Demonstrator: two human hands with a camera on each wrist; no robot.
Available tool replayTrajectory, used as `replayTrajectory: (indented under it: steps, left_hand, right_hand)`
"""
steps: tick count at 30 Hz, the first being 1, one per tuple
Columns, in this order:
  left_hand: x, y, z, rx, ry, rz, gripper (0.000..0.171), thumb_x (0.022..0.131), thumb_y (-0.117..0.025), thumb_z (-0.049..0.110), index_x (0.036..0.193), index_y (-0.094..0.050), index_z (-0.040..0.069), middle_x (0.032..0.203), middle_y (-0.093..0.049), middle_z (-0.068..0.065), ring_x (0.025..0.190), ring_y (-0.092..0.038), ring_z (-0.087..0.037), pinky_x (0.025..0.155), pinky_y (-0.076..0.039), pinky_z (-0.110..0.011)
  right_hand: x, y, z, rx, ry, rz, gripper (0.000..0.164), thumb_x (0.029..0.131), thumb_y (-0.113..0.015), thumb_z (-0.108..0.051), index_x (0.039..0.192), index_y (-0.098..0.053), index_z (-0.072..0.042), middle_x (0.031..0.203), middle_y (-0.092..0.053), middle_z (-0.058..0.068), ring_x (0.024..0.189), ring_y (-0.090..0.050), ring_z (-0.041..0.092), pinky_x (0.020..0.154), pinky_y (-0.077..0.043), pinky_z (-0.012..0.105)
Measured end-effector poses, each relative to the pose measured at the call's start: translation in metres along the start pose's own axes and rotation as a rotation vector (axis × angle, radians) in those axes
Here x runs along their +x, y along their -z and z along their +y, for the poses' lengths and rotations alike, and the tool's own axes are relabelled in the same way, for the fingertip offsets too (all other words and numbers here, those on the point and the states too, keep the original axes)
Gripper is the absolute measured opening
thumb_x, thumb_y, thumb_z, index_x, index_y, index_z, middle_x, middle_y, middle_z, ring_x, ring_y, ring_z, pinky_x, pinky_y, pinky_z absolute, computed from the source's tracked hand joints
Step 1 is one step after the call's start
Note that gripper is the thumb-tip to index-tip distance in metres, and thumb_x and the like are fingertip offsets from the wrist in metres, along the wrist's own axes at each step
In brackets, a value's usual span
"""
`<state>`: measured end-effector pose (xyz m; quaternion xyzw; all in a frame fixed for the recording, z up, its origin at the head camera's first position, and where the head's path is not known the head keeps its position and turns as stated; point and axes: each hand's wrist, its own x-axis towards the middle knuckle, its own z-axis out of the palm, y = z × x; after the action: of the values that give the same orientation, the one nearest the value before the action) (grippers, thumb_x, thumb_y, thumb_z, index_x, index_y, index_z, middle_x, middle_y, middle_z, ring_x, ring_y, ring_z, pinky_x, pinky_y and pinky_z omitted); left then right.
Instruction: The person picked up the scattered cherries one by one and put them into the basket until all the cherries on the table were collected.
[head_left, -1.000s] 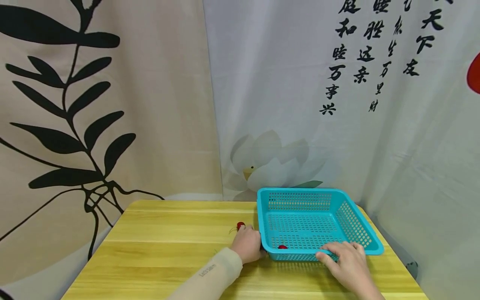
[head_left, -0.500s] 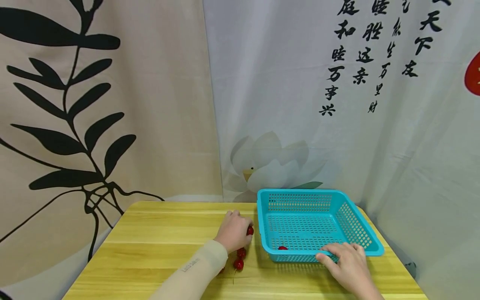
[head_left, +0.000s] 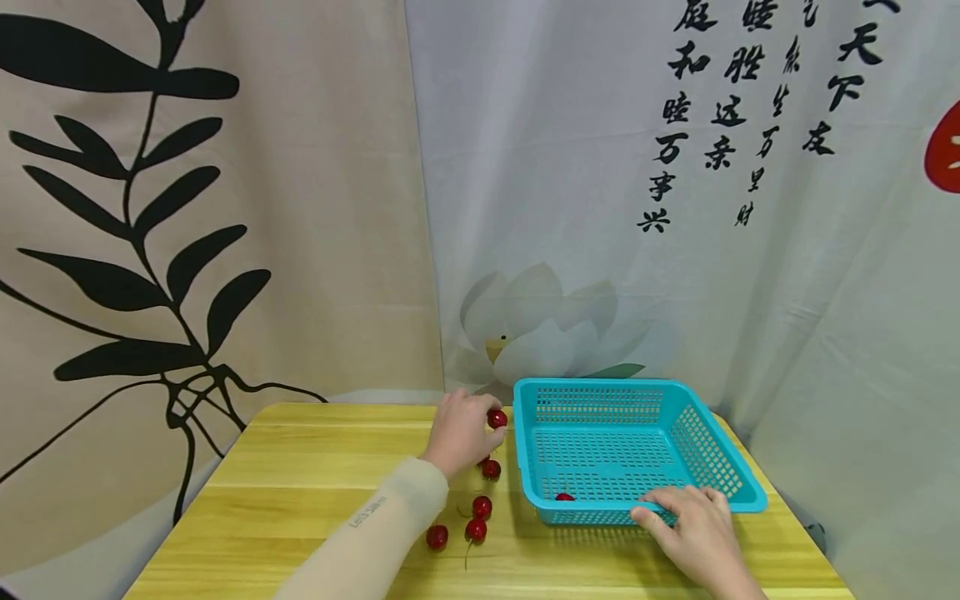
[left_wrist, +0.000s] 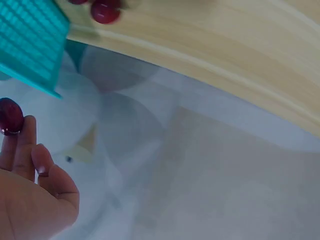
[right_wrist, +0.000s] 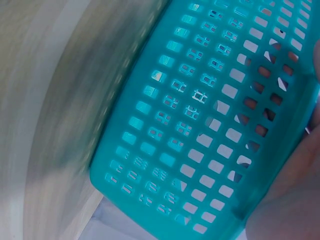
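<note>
A dark red cherry (head_left: 497, 418) is pinched in the fingertips of my left hand (head_left: 459, 435), left of the blue plastic basket (head_left: 528, 479) in the head view. That cherry (left_wrist: 10, 116) shows at the left edge of the left wrist view, against the fingers. My right hand (head_left: 699, 533) grips the basket's front rim, thumb outside and fingers over the edge. In the right wrist view the slotted basket wall (right_wrist: 165, 115) fills most of the picture. One cherry (head_left: 565, 497) lies inside the basket near its front wall.
On the wooden table (head_left: 322, 492), several loose cherries lie between the left forearm and the basket, among them a near one (head_left: 437, 537) and a farther one (head_left: 491, 469). Another is partly hidden by the left hand. A printed curtain (head_left: 337, 208) hangs behind the table.
My left hand has drawn away from the basket's left side, then shifted toward the table's far edge holding a cherry. More loose cherries are uncovered. The right hand has stayed on the rim.
</note>
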<state>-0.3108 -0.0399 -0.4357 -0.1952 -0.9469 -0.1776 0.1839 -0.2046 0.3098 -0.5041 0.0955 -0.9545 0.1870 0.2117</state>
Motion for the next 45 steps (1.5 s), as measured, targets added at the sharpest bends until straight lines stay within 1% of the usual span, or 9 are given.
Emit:
replayTrajectory:
  steps: [7, 15, 19, 23, 30, 32, 35, 40, 45]
  left_hand:
    - [0.000, -0.013, 0.034, -0.055, -0.102, -0.051, 0.027, 0.093, -0.083, 0.036, 0.114, -0.080, 0.020, 0.101, -0.080, 0.010, 0.089, -0.052, -0.014, 0.086, -0.045, -0.032]
    - [-0.005, -0.028, 0.053, -0.077, -0.204, -0.184, 0.016, 0.093, -0.082, 0.030, 0.107, -0.080, 0.022, 0.095, -0.079, 0.012, 0.084, -0.051, -0.009, 0.086, -0.047, -0.029]
    - [-0.008, -0.036, 0.057, 0.017, -0.215, -0.254, 0.019, 0.093, -0.082, 0.035, 0.108, -0.080, 0.024, 0.094, -0.078, 0.011, 0.087, -0.057, -0.012, 0.082, -0.043, -0.029]
    - [-0.009, -0.045, 0.061, 0.150, -0.212, -0.281, 0.021, 0.091, -0.083, 0.042, 0.108, -0.080, 0.028, 0.088, -0.077, 0.013, 0.084, -0.061, -0.013, 0.079, -0.037, -0.031]
    - [-0.006, -0.055, 0.068, 0.331, -0.206, -0.331, 0.022, 0.089, -0.082, 0.050, 0.105, -0.082, 0.036, 0.080, -0.076, 0.016, 0.083, -0.065, -0.010, 0.095, -0.041, -0.036]
    - [-0.005, -0.058, 0.069, 0.345, -0.205, -0.357, 0.025, 0.088, -0.083, 0.054, 0.105, -0.082, 0.035, 0.084, -0.077, 0.016, 0.084, -0.066, -0.010, 0.099, -0.041, -0.036]
    - [-0.003, -0.062, 0.071, 0.357, -0.202, -0.390, 0.027, 0.087, -0.084, 0.057, 0.101, -0.082, 0.035, 0.085, -0.078, 0.016, 0.082, -0.066, -0.009, 0.095, -0.040, -0.034]
    - [-0.002, -0.066, 0.073, 0.394, -0.206, -0.406, 0.029, 0.087, -0.082, 0.058, 0.080, -0.075, 0.030, 0.072, -0.071, 0.015, 0.070, -0.060, -0.007, 0.086, -0.037, -0.033]
    - [-0.001, -0.066, 0.073, 0.409, -0.204, -0.418, 0.039, 0.089, -0.080, 0.058, 0.070, -0.066, 0.027, 0.062, -0.063, 0.012, 0.066, -0.055, -0.008, 0.088, -0.037, -0.033]
  right_hand:
    - [-0.001, 0.000, -0.001, -0.008, 0.005, 0.004, 0.017, 0.092, -0.082, -0.045, 0.098, -0.080, -0.029, 0.103, -0.080, -0.009, 0.079, -0.058, 0.009, 0.100, -0.036, 0.062]
    - [-0.001, 0.000, -0.014, 0.001, -0.013, -0.048, 0.016, 0.094, -0.079, -0.047, 0.098, -0.080, -0.031, 0.103, -0.079, -0.012, 0.091, -0.066, 0.017, 0.101, -0.037, 0.063]
    - [-0.001, -0.002, -0.022, -0.005, -0.012, -0.045, 0.016, 0.094, -0.079, -0.048, 0.097, -0.080, -0.032, 0.103, -0.079, -0.011, 0.094, -0.070, 0.021, 0.101, -0.037, 0.062]
    - [-0.002, -0.004, -0.025, -0.007, -0.011, -0.030, 0.016, 0.093, -0.079, -0.047, 0.096, -0.080, -0.032, 0.102, -0.079, -0.011, 0.097, -0.072, 0.022, 0.100, -0.036, 0.060]
    - [-0.002, -0.006, -0.026, -0.001, -0.011, -0.014, 0.014, 0.093, -0.081, -0.046, 0.096, -0.080, -0.032, 0.102, -0.079, -0.011, 0.096, -0.071, 0.023, 0.100, -0.036, 0.059]
    - [-0.002, -0.006, -0.027, 0.000, -0.015, -0.015, 0.014, 0.093, -0.081, -0.046, 0.096, -0.080, -0.032, 0.103, -0.079, -0.010, 0.096, -0.071, 0.023, 0.100, -0.036, 0.059]
    - [-0.003, -0.005, -0.027, -0.001, -0.018, -0.018, 0.015, 0.093, -0.080, -0.047, 0.096, -0.080, -0.033, 0.103, -0.080, -0.011, 0.096, -0.071, 0.022, 0.100, -0.036, 0.059]
    - [-0.002, -0.005, -0.027, -0.003, -0.017, -0.016, 0.016, 0.093, -0.080, -0.048, 0.096, -0.080, -0.033, 0.103, -0.080, -0.010, 0.098, -0.072, 0.023, 0.100, -0.036, 0.059]
    - [-0.002, -0.005, -0.026, -0.004, -0.017, -0.014, 0.015, 0.092, -0.081, -0.048, 0.096, -0.080, -0.033, 0.103, -0.080, -0.011, 0.099, -0.072, 0.023, 0.100, -0.036, 0.059]
